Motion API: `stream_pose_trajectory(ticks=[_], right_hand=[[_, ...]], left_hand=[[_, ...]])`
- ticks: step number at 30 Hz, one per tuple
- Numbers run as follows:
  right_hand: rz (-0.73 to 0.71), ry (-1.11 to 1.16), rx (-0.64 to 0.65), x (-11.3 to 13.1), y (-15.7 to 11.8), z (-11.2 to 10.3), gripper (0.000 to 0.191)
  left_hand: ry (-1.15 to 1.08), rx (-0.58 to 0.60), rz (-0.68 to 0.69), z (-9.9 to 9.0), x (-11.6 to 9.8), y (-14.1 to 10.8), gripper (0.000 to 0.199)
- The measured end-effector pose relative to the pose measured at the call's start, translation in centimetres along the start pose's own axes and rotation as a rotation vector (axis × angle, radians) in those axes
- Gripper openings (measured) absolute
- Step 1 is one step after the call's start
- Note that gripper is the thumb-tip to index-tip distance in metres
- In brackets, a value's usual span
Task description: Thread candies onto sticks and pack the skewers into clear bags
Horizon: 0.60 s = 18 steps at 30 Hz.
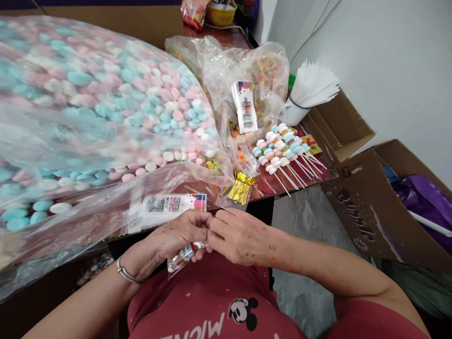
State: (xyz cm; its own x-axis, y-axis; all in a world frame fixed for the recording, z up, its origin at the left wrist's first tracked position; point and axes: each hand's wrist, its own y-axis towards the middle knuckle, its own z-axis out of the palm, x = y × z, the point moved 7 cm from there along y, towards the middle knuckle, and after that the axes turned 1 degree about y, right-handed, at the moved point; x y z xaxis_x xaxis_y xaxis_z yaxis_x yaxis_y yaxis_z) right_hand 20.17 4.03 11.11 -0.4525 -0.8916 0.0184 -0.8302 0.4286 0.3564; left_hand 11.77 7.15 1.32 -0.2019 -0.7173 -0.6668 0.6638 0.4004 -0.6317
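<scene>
My left hand (180,233) is closed around a small printed clear bag (181,258) of candy, which hangs below the fingers just above my lap. Against it, my right hand (240,235) is pinched at the bag's upper end; what lies between its fingertips is hidden. Just beyond the hands, gold twist ties (240,187) lie in a bunch on a clear wrapper. Flat printed bags (169,203) are stacked at the table edge. To the right, several marshmallow skewers (282,146) on white sticks rest side by side.
A huge clear sack of pastel marshmallows (106,103) covers the left of the table. Behind are bags of gummy rings (266,70), another pack of printed bags (246,108) and a white cup of sticks (300,110). Cardboard boxes (360,202) stand at the right.
</scene>
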Motion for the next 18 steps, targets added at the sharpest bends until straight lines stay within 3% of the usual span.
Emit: stream_pose_trajectory(ticks=[2, 4, 6, 9, 11, 12, 14, 16, 18], right_hand=[[0.057, -0.056, 0.027, 0.3, 0.3, 0.5, 0.020], [0.158, -0.125, 0.042, -0.1, 0.6, 1.2, 0.024], [0.286, -0.181, 0.020, -1.0, 0.9, 1.9, 0.027], [0.473, -0.149, -0.143, -3.3, 1.3, 1.7, 0.025], [0.570, -0.010, -0.329, -4.7, 1.6, 0.8, 0.022], [0.614, 0.092, -0.426, -5.2, 1.7, 0.2, 0.021], [0.675, 0.318, -0.580, -5.6, 2.1, -0.6, 0.018], [0.694, 0.505, -0.661, -4.8, 2.9, -1.1, 0.016], [0.646, 0.640, -0.660, -3.2, 3.9, -0.9, 0.015]], left_hand=[[0.092, -0.043, 0.037, 0.0, -0.6, -0.3, 0.019], [0.271, -0.190, 0.176, -0.4, -1.9, -0.7, 0.012], [0.505, -0.474, 0.410, -0.9, -4.0, -1.9, 0.006], [0.739, -0.905, 0.804, -0.2, -6.3, -5.4, 0.008], [0.776, -1.038, 1.014, 0.7, -6.7, -7.5, 0.007], [0.774, -1.029, 1.086, 1.1, -6.6, -8.2, 0.006], [0.715, -0.894, 1.116, 1.5, -6.1, -8.4, 0.003], [0.512, -0.741, 0.998, 0.7, -5.4, -7.8, 0.013], [0.166, -0.693, 0.866, -1.1, -4.6, -7.8, 0.035]])
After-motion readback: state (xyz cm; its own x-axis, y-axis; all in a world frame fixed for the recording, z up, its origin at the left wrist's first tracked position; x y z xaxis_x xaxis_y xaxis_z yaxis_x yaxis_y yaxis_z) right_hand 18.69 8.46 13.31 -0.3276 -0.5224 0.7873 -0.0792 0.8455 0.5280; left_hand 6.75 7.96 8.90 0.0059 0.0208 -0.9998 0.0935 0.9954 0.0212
